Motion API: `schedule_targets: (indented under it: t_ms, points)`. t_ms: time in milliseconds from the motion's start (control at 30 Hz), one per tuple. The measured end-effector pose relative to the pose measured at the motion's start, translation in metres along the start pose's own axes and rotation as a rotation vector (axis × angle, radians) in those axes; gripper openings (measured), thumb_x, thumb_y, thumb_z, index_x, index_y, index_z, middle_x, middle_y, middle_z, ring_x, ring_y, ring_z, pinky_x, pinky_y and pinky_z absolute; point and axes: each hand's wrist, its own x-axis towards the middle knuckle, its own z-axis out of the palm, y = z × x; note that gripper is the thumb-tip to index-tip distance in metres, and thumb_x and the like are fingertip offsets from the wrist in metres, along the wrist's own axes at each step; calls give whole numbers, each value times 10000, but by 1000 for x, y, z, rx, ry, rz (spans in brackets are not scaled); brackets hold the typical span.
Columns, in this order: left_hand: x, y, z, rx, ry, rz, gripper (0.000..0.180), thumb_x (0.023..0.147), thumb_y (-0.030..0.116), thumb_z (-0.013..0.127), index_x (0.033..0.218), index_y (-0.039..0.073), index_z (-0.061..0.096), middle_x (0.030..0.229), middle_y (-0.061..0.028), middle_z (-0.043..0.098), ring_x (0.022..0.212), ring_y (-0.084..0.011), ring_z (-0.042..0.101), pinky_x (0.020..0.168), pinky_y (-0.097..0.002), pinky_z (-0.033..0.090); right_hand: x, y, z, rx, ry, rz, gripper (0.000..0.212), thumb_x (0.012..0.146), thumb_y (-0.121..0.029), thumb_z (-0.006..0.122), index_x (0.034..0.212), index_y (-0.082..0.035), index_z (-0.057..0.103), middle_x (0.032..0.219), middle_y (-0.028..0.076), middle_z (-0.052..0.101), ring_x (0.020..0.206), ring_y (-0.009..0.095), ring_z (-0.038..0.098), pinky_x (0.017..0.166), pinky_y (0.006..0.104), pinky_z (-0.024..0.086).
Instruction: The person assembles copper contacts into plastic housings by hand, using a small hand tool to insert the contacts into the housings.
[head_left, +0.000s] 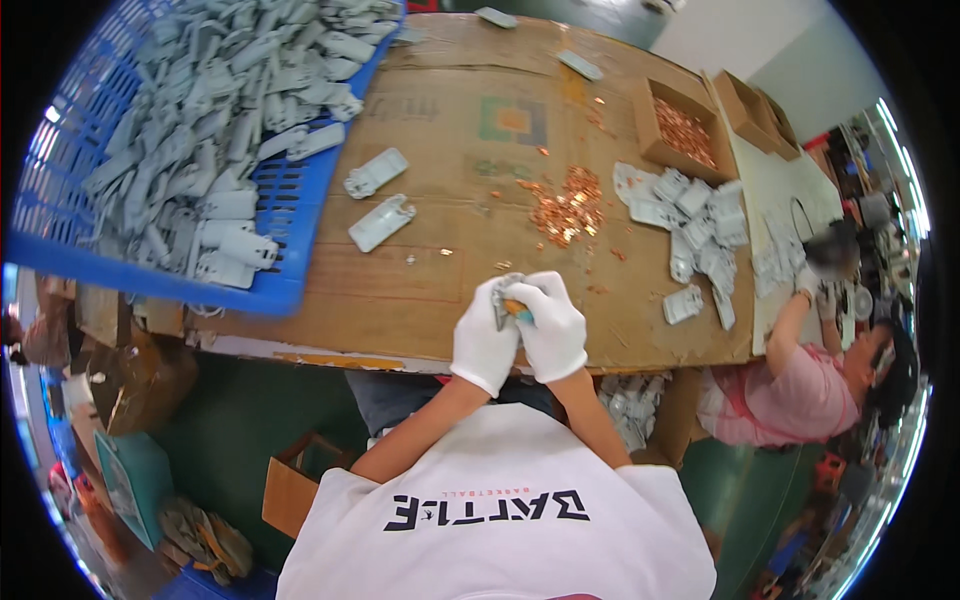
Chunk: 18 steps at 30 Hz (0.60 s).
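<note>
My left hand, in a white glove, is closed round a grey plastic housing, of which only a narrow part shows. Close against it, my right hand, also gloved, has its fingers curled over a small orange and teal thing whose kind is mostly hidden. Both hands meet just above the near edge of the cardboard-covered table. Beyond them lies a loose heap of small copper-coloured metal pieces. Two grey plastic housings rest to the left.
A blue crate piled with grey housings fills the far left. At right are a heap of housings and a cardboard box of copper pieces. A person in pink works at the right. An open carton stands below.
</note>
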Motion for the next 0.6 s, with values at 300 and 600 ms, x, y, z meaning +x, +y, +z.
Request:
schedule_targets:
  t_ms: [300, 600]
  points:
    - [-22, -2, -16, 240, 0, 82, 227, 856, 73, 608, 1081, 83, 576, 865, -169, 658, 774, -338, 664, 671, -392, 532, -5, 21, -6, 442, -360, 395, 225, 777, -18, 694, 991, -28, 626, 878, 83, 640, 776, 146, 610, 729, 284, 506]
    - [-38, -22, -17, 400, -167, 174, 213, 865, 73, 577, 1076, 99, 559, 947, -138, 643, 832, -342, 645, 697, -415, 536, -13, 5, -25, 86, -484, 149, 285, 784, -30, 654, 1057, -97, 604, 1004, 118, 629, 889, 331, 639, 775, 381, 512]
